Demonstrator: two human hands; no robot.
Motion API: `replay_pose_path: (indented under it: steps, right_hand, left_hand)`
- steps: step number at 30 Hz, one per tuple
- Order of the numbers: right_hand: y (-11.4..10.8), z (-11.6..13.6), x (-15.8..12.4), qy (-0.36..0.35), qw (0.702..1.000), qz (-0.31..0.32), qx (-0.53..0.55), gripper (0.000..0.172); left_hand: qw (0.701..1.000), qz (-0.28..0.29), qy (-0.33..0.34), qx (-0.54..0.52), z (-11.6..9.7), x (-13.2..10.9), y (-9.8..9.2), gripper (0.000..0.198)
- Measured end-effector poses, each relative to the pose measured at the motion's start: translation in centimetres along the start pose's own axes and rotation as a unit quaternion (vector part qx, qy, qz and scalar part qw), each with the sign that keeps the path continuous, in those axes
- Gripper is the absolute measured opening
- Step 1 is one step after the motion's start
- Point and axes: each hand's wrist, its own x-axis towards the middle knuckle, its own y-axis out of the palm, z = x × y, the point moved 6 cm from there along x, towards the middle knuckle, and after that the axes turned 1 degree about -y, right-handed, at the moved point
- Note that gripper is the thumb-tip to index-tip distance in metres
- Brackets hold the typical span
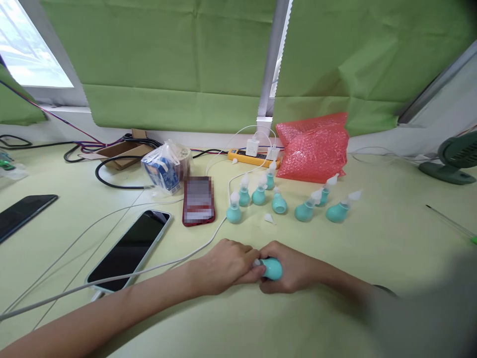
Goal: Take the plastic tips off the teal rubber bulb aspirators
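Note:
A teal nasal aspirator bulb (273, 269) is between my two hands, low over the table. My right hand (294, 268) is wrapped round the bulb. My left hand (225, 266) pinches its clear end, which the fingers mostly cover. Beyond them stand several teal nasal aspirators with clear necks and whitish tips, such as one aspirator (234, 214) at the left and another aspirator (337, 212) lying tilted at the right. A teal bulb (279, 204) with a short neck lies tilted in the middle. A loose white tip (269, 219) lies in front of it.
Phones lie to the left: a red-cased phone (198, 201), a pale-cased phone (130, 248) and a dark phone (24, 214). A white cable (201, 247) runs past my left arm. At the back are a bagged blue package (164, 169), a yellow power strip (244, 158) and red bubble wrap (313, 149).

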Motion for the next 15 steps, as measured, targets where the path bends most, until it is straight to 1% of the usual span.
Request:
replay_pose_path:
  steps: [1, 2, 3, 4, 5, 6, 7, 8, 9, 11, 13, 14, 15]
  right_hand:
    - [-0.5, 0.2, -0.1, -0.010, 0.999, -0.025, -0.031, 0.009]
    - [-1.2, 0.4, -0.2, -0.021, 0.995, -0.064, -0.078, 0.009]
    - [-2.1, 0.6, -0.3, -0.028, 0.983, -0.114, -0.139, 0.009]
    - [-3.3, 0.6, -0.5, -0.026, 0.963, -0.173, -0.205, 0.009]
    - [-4.4, 0.5, -0.8, -0.014, 0.934, -0.234, -0.271, 0.009]
    - [-5.5, 0.1, -1.0, 0.010, 0.902, -0.282, -0.326, 0.012]
    - [-6.3, -0.5, -1.0, 0.044, 0.877, -0.310, -0.365, 0.018]
    - [-6.9, -1.3, -0.9, 0.080, 0.861, -0.318, -0.389, 0.024]
    - [-7.3, -2.2, -0.7, 0.111, 0.854, -0.313, -0.401, 0.028]
    - [-7.5, -3.4, -0.2, 0.142, 0.855, -0.295, -0.402, 0.026]
    - [-7.5, -3.8, 0.2, 0.136, 0.863, -0.286, -0.394, 0.018]
    - [-7.3, -3.6, 0.3, 0.126, 0.868, -0.285, -0.386, 0.016]
    - [-7.2, -3.3, 0.4, 0.110, 0.880, -0.287, -0.362, 0.017]
  left_hand:
    - [0.999, -0.034, -0.007, -0.040, 0.3, -0.1, 0.0, 0.032]
    - [0.993, -0.080, -0.022, -0.087, 0.8, -0.2, -0.1, 0.034]
    - [0.981, -0.129, -0.044, -0.135, 1.3, -0.4, -0.1, 0.033]
    - [0.969, -0.167, -0.063, -0.173, 1.8, -0.6, -0.1, 0.031]
    - [0.957, -0.194, -0.081, -0.199, 2.2, -0.8, 0.1, 0.029]
    - [0.949, -0.208, -0.097, -0.216, 2.4, -0.9, 0.4, 0.025]
    - [0.946, -0.211, -0.107, -0.223, 2.5, -0.9, 0.7, 0.022]
    - [0.946, -0.208, -0.111, -0.223, 2.5, -0.9, 1.0, 0.019]
    - [0.948, -0.202, -0.110, -0.219, 2.4, -0.8, 1.2, 0.017]
    - [0.956, -0.191, -0.096, -0.201, 2.2, -0.7, 1.5, 0.014]
    - [0.959, -0.198, -0.090, -0.182, 2.1, -0.6, 1.5, 0.013]
    - [0.957, -0.210, -0.097, -0.178, 2.3, -0.6, 1.4, 0.012]
    - [0.950, -0.225, -0.113, -0.183, 2.6, -0.7, 1.3, 0.010]
